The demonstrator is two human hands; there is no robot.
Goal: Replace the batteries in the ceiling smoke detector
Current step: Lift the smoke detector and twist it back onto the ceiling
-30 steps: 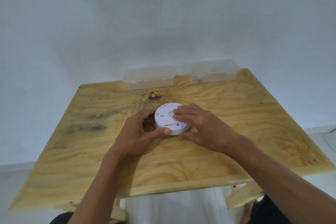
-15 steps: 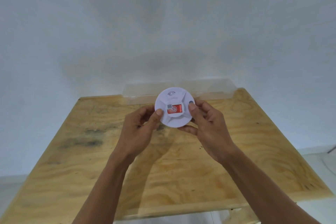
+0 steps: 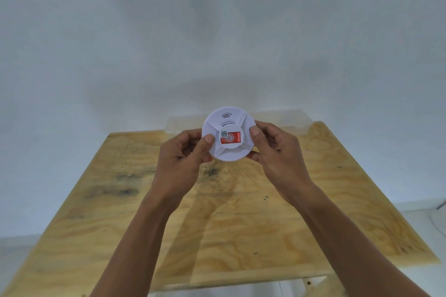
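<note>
While both hands hold it up above the bench [image 3: 241,224], the detector [image 3: 228,133] sits tilted toward the camera, its ribbed white face and red label showing. The left hand [image 3: 179,164] pinches the left rim, thumb on the face and fingers [image 3: 193,134] curled behind. The right hand [image 3: 277,152] does the same on the right rim, thumb pressed near the edge. Both grips are closed on the detector.

It looks like a light, stiff plastic shell, smooth enough to slip if held only by the thumbs. I judge the rim the best place to hold, since the raised ribs on the face give the thumbs purchase for a twist. The shell is probably thin, so hard squeezing across the middle could flex or crack it. Whether a battery door sits on the hidden side cannot be told.

At the far edge of the bench stands a clear plastic tray [image 3: 277,119], just behind the detector in this view and well apart from the hands. The rest of the stained plywood is bare, so nothing blocks setting the detector down. No batteries are visible.
</note>
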